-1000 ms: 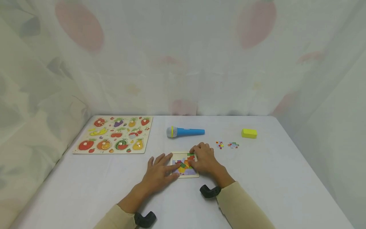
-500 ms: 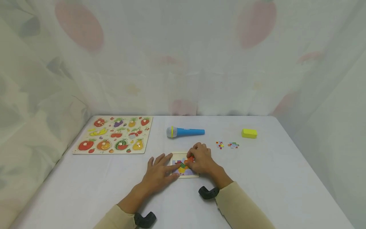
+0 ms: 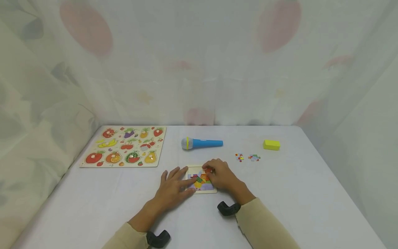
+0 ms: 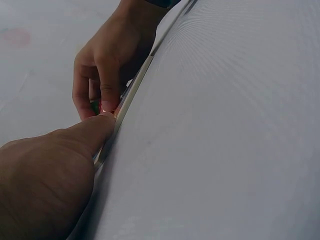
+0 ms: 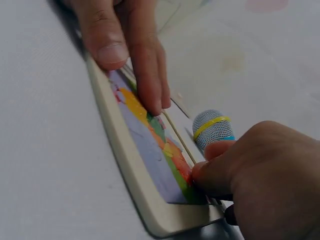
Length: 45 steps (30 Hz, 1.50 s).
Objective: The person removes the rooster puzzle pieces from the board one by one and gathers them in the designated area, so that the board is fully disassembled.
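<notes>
Thumb and fingers of the right hand [image 3: 221, 175], curled in, pinch a red piece [image 3: 208, 170] over the far right of the puzzle tray [image 3: 206, 192]; the left hand [image 3: 171, 190], fingers spread, rests on its left side, a microphone [image 3: 206, 143] beyond

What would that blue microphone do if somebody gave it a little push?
The microphone would probably roll, since it lies on its side and its handle looks rounded. It would likely curve, as its mesh head is wider than the tapering handle. Its straight, smooth-looking handle suggests it wouldn't bend.
</notes>
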Each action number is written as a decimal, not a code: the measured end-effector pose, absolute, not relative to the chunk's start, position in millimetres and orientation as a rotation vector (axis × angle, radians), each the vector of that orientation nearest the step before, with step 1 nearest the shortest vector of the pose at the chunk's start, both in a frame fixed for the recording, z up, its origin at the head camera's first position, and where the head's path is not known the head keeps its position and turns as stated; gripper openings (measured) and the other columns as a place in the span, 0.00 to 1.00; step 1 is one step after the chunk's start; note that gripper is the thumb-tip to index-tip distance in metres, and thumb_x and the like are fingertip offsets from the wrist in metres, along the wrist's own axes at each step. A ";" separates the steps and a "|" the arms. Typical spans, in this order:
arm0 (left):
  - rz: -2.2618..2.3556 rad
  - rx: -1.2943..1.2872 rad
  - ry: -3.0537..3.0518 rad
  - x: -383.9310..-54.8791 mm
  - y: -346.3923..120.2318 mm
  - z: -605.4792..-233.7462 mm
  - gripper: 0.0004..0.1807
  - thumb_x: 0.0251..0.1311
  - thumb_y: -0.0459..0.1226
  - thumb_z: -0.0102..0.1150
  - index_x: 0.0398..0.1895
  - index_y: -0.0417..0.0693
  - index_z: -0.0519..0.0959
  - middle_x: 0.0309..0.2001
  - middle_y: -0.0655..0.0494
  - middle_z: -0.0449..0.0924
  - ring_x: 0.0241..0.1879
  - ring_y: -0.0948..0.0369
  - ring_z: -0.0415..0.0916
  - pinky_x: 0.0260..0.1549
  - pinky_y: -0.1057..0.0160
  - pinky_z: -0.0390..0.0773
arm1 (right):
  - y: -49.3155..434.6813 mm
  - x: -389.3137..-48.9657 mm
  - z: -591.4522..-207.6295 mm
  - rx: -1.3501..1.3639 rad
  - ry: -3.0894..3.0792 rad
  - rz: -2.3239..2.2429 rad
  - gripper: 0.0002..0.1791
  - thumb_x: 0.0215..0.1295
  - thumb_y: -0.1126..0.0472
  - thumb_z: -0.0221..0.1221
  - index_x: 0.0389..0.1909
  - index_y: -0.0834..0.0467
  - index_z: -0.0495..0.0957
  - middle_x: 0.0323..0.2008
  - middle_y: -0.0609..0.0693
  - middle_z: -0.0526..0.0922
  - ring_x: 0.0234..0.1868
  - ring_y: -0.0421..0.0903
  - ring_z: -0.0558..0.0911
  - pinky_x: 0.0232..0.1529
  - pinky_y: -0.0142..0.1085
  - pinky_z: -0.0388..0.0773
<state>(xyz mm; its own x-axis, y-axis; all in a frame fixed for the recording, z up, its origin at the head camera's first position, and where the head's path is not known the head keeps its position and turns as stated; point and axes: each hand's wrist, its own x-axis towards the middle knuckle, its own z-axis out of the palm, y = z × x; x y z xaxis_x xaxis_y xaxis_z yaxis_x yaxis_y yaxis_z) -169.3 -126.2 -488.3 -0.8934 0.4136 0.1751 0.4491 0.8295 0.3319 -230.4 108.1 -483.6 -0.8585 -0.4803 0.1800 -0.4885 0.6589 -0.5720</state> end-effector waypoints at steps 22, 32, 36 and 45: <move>-0.587 -0.669 -2.923 -168.7 -125.4 -488.5 0.23 0.61 0.61 0.54 0.59 0.72 0.78 0.71 0.56 0.59 0.70 0.46 0.50 0.61 0.33 0.41 | 125.9 -225.7 -445.7 0.621 -2.446 1.749 0.20 0.63 0.71 0.61 0.57 0.63 0.76 0.37 0.59 0.81 0.32 0.52 0.73 0.30 0.33 0.72; -0.581 -0.685 -2.914 -169.1 -126.1 -490.1 0.24 0.61 0.61 0.54 0.60 0.71 0.77 0.72 0.56 0.59 0.70 0.46 0.50 0.61 0.34 0.41 | 169.5 -226.9 -438.0 0.539 -2.348 1.893 0.20 0.66 0.62 0.62 0.58 0.58 0.76 0.40 0.65 0.83 0.38 0.65 0.78 0.34 0.31 0.76; -0.573 -0.685 -2.903 -169.1 -126.7 -489.0 0.24 0.61 0.61 0.54 0.59 0.70 0.78 0.71 0.55 0.60 0.70 0.46 0.51 0.61 0.33 0.42 | 191.0 -226.9 -434.9 0.528 -2.299 1.915 0.19 0.65 0.64 0.62 0.56 0.60 0.77 0.39 0.63 0.83 0.38 0.61 0.80 0.39 0.34 0.79; -0.608 -0.690 -2.921 -168.6 -126.5 -489.5 0.24 0.61 0.61 0.53 0.60 0.71 0.77 0.72 0.56 0.59 0.70 0.46 0.50 0.61 0.33 0.40 | 245.9 -226.2 -429.6 0.458 -2.324 1.853 0.19 0.64 0.66 0.62 0.55 0.66 0.77 0.39 0.56 0.83 0.36 0.50 0.81 0.39 0.34 0.79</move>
